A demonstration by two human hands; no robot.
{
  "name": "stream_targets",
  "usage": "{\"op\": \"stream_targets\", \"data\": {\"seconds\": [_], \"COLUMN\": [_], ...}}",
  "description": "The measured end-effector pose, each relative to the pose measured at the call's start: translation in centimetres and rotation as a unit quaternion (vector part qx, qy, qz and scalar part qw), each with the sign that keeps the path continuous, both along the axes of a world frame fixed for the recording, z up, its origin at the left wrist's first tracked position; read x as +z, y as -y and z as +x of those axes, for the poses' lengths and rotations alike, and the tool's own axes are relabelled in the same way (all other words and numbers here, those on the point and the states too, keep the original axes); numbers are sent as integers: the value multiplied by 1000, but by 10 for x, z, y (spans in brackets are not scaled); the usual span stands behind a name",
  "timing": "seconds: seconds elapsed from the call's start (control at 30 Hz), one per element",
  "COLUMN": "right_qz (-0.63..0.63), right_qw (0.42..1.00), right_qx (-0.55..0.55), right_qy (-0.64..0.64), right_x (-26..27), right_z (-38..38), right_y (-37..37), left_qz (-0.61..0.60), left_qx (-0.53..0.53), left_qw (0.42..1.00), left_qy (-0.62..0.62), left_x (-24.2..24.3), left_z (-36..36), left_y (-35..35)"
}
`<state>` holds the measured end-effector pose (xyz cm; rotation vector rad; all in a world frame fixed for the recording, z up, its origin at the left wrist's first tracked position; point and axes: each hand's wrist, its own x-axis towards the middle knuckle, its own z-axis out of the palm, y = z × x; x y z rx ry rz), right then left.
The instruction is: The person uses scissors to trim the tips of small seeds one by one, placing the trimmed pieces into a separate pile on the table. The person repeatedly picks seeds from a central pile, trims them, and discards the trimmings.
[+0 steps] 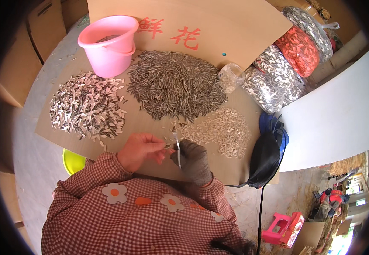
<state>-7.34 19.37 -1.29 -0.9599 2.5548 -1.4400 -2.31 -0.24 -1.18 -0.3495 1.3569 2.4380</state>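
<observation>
My bare left hand point(142, 150) has thumb and forefinger pinched, with a striped sunflower seed point(168, 146) at their tips. A grey glove covers my right hand point(193, 161), which grips a slim silver metal tool point(177, 145); its exact kind is unclear. Both hands are close together above the near part of the brown board point(159, 170). Beyond them spreads a large heap of dark striped sunflower seeds point(175, 84). Pale shelled kernels point(234, 132) lie right of my gloved hand. To the left is a pile of split, light and dark hulls point(87, 105).
A pink bucket point(111, 59) stands at the back left, near an upright cardboard panel point(229, 28) bearing red writing. A clear jar point(232, 78) holds kernels. Filled plastic bags point(272, 79) sit back right. A black pouch point(264, 159) with a cable lies at the right edge.
</observation>
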Motion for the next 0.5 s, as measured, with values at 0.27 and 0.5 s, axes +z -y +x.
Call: {"op": "stream_targets", "data": {"seconds": [0.27, 0.5], "right_qz": [116, 210], "right_qw": [983, 965], "right_qx": [67, 77], "right_qy": [-126, -134], "right_x": [4, 12], "right_z": [6, 3], "right_y": [-12, -12], "left_qz": [142, 185], "left_qx": [-38, -42], "left_qw": [989, 982], "left_qy": [-2, 5], "left_x": [-3, -10], "left_z": [0, 1], "left_y": [2, 7]}}
